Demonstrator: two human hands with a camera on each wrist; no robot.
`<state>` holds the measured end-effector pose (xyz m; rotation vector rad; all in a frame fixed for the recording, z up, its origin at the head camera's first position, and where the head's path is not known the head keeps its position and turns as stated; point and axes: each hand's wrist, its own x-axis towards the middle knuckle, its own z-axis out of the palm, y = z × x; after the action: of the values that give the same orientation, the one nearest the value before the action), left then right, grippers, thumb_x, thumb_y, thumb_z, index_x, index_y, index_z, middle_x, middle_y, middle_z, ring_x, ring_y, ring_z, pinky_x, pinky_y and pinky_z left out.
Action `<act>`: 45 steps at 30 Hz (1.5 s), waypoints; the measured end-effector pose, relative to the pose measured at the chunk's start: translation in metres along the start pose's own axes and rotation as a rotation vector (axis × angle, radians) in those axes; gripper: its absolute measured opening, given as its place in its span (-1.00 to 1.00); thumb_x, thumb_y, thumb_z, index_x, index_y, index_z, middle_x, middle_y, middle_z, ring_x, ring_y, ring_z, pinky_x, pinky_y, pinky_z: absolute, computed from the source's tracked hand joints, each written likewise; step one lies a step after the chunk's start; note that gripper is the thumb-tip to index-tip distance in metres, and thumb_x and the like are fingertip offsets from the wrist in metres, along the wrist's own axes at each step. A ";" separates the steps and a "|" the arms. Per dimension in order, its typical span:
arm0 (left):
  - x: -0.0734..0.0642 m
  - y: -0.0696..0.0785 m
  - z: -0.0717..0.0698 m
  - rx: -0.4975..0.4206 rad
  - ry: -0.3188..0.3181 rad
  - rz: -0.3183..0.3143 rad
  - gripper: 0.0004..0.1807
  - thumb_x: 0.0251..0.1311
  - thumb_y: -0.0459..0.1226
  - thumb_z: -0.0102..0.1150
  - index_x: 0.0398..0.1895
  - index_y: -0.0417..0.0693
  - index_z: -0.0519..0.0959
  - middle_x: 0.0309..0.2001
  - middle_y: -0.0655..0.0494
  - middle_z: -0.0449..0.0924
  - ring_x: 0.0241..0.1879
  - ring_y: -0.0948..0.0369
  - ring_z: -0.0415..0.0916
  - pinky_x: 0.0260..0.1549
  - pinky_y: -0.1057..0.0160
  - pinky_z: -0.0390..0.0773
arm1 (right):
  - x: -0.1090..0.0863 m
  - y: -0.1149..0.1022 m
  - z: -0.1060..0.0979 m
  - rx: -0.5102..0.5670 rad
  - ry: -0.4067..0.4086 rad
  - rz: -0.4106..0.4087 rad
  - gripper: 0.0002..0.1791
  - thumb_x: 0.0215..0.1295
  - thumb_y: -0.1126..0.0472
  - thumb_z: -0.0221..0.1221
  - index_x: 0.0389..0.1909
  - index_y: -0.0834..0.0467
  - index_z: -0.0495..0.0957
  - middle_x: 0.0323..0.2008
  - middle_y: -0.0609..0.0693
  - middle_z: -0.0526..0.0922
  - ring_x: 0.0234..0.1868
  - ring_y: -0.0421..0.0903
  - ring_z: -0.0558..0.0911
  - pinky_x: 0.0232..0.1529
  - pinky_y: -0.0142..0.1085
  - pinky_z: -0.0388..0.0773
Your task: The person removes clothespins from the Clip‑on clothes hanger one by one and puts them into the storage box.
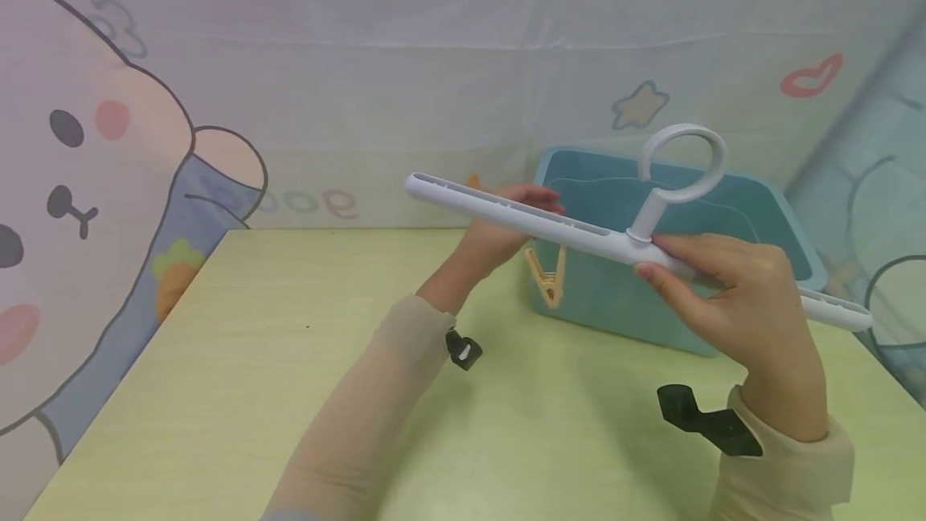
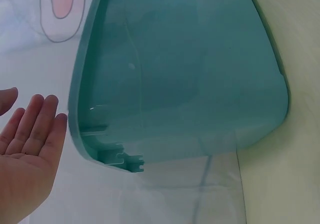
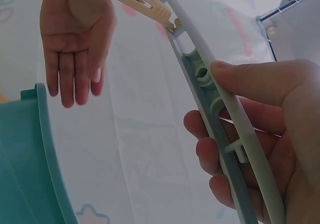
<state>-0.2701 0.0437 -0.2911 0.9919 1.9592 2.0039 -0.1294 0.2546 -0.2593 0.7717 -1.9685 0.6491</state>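
My right hand [image 1: 752,304] grips a white plastic hanger [image 1: 521,219] near its middle, thumb and fingers around the bar. The bar is held tilted above the table, its round hook [image 1: 712,171] pointing up. A beige clothespin [image 1: 552,288] hangs from the bar; in the right wrist view the clothespin [image 3: 142,3] meets the bar's slotted side. My left hand [image 1: 499,235] is behind the bar, partly hidden by it. Its fingers are extended and hold nothing, as the left hand [image 2: 30,149] shows in the left wrist view, beside the bin's rim.
A blue-green plastic bin [image 1: 615,304] stands at the back right of the pale wooden table [image 1: 289,360], behind the hanger. A cloth printed with cartoon figures [image 1: 434,87] hangs behind the table. Black straps [image 1: 723,428] are on both wrists.
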 end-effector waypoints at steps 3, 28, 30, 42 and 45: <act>-0.008 0.005 -0.004 -0.023 0.020 0.000 -0.59 0.17 -0.56 0.17 0.12 -0.46 0.45 0.04 -0.37 0.54 0.06 -0.01 0.56 0.01 0.26 0.53 | 0.000 0.000 0.000 0.006 0.006 0.000 -0.36 0.25 -0.22 0.17 -0.40 0.37 0.71 -0.56 0.14 0.68 -0.49 -0.40 0.49 -0.45 -0.57 0.29; -0.061 0.017 -0.014 -0.198 0.036 0.174 -0.69 0.26 -0.56 0.03 0.05 -0.59 0.42 -0.27 0.28 0.69 -0.18 0.27 0.65 0.04 0.03 0.54 | 0.000 -0.001 0.002 -0.008 0.019 -0.002 -0.36 0.25 -0.22 0.18 -0.40 0.37 0.71 -0.56 0.14 0.68 -0.50 -0.39 0.50 -0.47 -0.55 0.29; -0.063 0.015 -0.013 -0.195 0.042 0.168 -0.68 0.28 -0.54 0.03 0.07 -0.57 0.41 -0.27 0.29 0.68 -0.18 0.28 0.65 0.02 0.04 0.55 | -0.001 0.000 0.002 -0.003 0.020 -0.001 -0.37 0.25 -0.22 0.18 -0.40 0.37 0.71 -0.56 0.13 0.67 -0.51 -0.40 0.49 -0.47 -0.55 0.28; -0.076 0.012 -0.003 -0.254 -0.046 0.173 -0.66 0.27 -0.28 0.21 0.02 -0.33 0.51 -0.22 0.20 0.66 -0.13 0.22 0.61 0.08 0.03 0.51 | 0.000 0.000 0.006 0.027 0.019 -0.003 -0.37 0.25 -0.21 0.18 -0.41 0.37 0.71 -0.56 0.13 0.68 -0.48 -0.42 0.50 -0.48 -0.55 0.28; -0.078 0.014 0.000 -0.235 -0.061 0.141 -0.55 0.26 -0.33 0.19 0.10 -0.49 0.39 -0.20 0.23 0.64 -0.12 0.24 0.60 0.05 0.13 0.52 | 0.000 0.000 0.007 0.028 0.017 -0.007 -0.37 0.25 -0.21 0.18 -0.41 0.37 0.71 -0.57 0.13 0.67 -0.51 -0.40 0.48 -0.50 -0.54 0.27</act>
<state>-0.2056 -0.0006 -0.3041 1.1444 1.6172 2.1876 -0.1330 0.2497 -0.2624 0.7870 -1.9444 0.6782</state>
